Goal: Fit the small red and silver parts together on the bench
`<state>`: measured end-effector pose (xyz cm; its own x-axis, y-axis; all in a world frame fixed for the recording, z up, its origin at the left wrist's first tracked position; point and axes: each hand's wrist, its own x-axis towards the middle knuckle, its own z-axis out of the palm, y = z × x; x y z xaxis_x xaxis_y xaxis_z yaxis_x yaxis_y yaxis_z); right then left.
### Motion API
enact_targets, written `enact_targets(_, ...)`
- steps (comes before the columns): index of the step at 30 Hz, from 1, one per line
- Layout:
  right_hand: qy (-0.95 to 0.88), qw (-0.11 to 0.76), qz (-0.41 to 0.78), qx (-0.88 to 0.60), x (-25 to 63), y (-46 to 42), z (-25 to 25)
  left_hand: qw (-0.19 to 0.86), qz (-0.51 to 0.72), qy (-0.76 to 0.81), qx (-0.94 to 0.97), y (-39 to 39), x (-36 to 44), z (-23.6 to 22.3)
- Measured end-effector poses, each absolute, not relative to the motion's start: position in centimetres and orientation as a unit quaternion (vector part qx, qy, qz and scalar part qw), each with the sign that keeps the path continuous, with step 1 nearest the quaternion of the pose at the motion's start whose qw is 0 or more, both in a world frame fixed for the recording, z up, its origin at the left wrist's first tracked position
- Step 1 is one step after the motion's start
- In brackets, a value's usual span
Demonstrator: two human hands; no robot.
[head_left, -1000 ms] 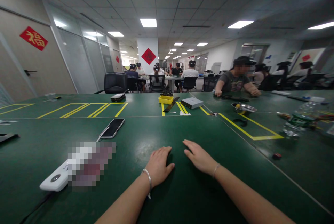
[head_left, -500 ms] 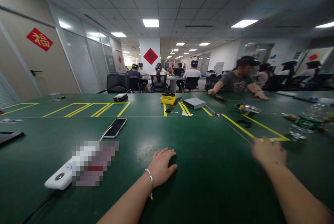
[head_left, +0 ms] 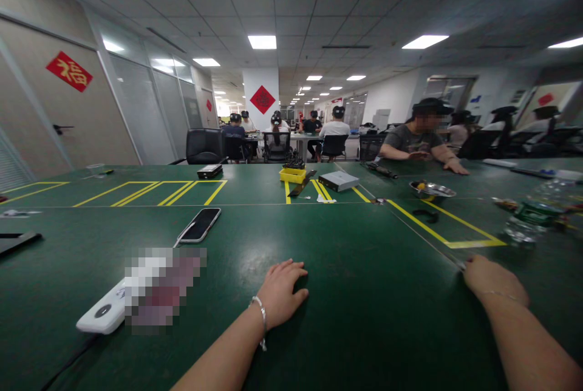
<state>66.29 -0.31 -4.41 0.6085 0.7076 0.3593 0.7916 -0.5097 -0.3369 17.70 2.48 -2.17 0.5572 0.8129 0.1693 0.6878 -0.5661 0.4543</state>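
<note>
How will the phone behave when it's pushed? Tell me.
The phone will probably move as one stiff piece, being a thin, flat slab. Lying flat on the table, it seems apt to slide rather than roll or tip. The thin white cable at its near end looks floppy and might trail or tug.

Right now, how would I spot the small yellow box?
Follow the green table to its far edge, near the middle. The yellow box sits there, left of a flat grey box. Unlike that, it is bright yellow and holds dark items.
</note>
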Motion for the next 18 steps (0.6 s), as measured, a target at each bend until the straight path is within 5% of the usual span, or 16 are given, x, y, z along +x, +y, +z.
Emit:
enact_targets(4,-0.409,0.165,-0.05,-0.896,64.3,-0.4,-2.9,0.17,0.193,0.425,0.868,2.4,17.6,-2.1)
enact_targets(18,-0.673,0.176,-0.03,-0.717,47.2,2.7,0.2,0.17,0.225,0.425,0.86,2.5,17.8,-2.1)
